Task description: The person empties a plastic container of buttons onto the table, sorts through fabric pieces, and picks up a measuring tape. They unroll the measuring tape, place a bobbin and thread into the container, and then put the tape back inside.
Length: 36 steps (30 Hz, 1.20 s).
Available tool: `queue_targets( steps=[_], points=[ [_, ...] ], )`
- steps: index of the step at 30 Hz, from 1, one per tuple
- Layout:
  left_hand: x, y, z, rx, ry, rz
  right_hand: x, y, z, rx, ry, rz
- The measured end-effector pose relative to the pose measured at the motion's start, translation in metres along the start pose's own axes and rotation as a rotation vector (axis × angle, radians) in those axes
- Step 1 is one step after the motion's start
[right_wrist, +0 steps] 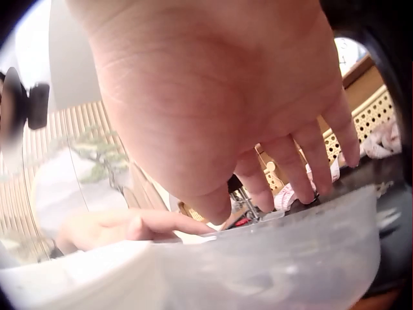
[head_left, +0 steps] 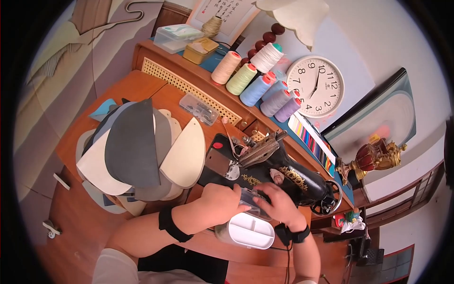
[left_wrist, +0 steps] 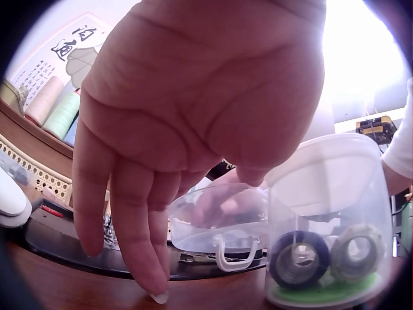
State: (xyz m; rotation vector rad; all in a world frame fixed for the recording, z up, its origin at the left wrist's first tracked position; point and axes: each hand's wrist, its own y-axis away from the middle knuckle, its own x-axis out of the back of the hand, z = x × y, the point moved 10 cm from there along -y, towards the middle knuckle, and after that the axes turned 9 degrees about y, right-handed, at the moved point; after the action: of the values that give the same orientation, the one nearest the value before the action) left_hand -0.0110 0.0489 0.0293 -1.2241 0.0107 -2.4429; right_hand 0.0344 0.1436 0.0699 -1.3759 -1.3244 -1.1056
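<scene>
In the head view, a clear lid (head_left: pixel 251 202) lies between the left hand (head_left: pixel 213 204) and the right hand (head_left: pixel 280 204), beside a round-ended box with a white divided tray (head_left: pixel 255 231). The left wrist view shows the left hand (left_wrist: pixel 200 97) with fingers pointing down and holding nothing, the lid (left_wrist: pixel 206 223) with its white handle (left_wrist: pixel 233 257), and the clear box (left_wrist: pixel 322 206) containing round rolls. The right hand (right_wrist: pixel 219 103) hangs over the lid (right_wrist: pixel 277 258), fingers fairly straight; whether its thumb touches the lid cannot be told.
A black sewing machine (head_left: pixel 302 182) stands beyond the hands. Stacked grey, white and cream pieces (head_left: pixel 132 146) cover the table's left part. Thread cones (head_left: pixel 257 90) line the back shelf, near a small clear case (head_left: pixel 198 109) and a colour-striped card (head_left: pixel 309 139).
</scene>
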Motion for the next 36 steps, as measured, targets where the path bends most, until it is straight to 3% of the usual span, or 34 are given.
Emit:
queue_targets(
  steps=[4, 7, 8, 10, 20, 22, 26, 28, 29, 30, 32, 36],
  points=[
    [-0.003, 0.000, -0.002, 0.024, 0.031, -0.025, -0.023, -0.025, 0.038, -0.210, -0.159, -0.112],
    [-0.002, 0.001, 0.000, 0.013, 0.022, 0.010, -0.023, -0.040, 0.051, -0.222, 0.370, 0.003],
    [-0.001, 0.001, 0.001, 0.011, 0.002, 0.025, -0.025, -0.044, 0.054, -0.222, 0.368, 0.003],
    [0.003, 0.001, 0.001, 0.011, -0.018, 0.037, -0.039, -0.052, 0.066, -0.348, 0.411, -0.233],
    [-0.005, 0.001, 0.000, 0.041, -0.042, 0.038, -0.053, -0.080, 0.071, -0.223, 0.544, -0.119],
    [-0.005, 0.002, 0.000, 0.036, -0.057, 0.041, -0.043, -0.080, 0.049, -0.041, 0.699, 0.080],
    [-0.002, 0.002, 0.002, 0.033, -0.072, 0.043, -0.025, -0.074, 0.043, -0.157, 0.610, 0.071],
    [-0.003, 0.001, 0.001, 0.041, -0.063, 0.023, -0.044, -0.057, 0.062, -0.443, 0.461, -0.483],
    [-0.001, 0.002, 0.001, 0.042, -0.068, 0.026, -0.035, -0.054, 0.058, -0.340, 0.420, -0.304],
    [0.000, 0.002, 0.001, 0.044, -0.070, 0.029, -0.034, -0.043, 0.062, -0.352, 0.415, -0.307],
    [0.003, 0.003, 0.003, 0.026, -0.071, 0.025, -0.006, -0.033, 0.033, -0.105, 0.340, -0.008],
    [0.007, 0.001, 0.003, 0.034, -0.037, -0.023, 0.028, -0.001, 0.005, -0.177, 0.225, 0.048]
  ],
)
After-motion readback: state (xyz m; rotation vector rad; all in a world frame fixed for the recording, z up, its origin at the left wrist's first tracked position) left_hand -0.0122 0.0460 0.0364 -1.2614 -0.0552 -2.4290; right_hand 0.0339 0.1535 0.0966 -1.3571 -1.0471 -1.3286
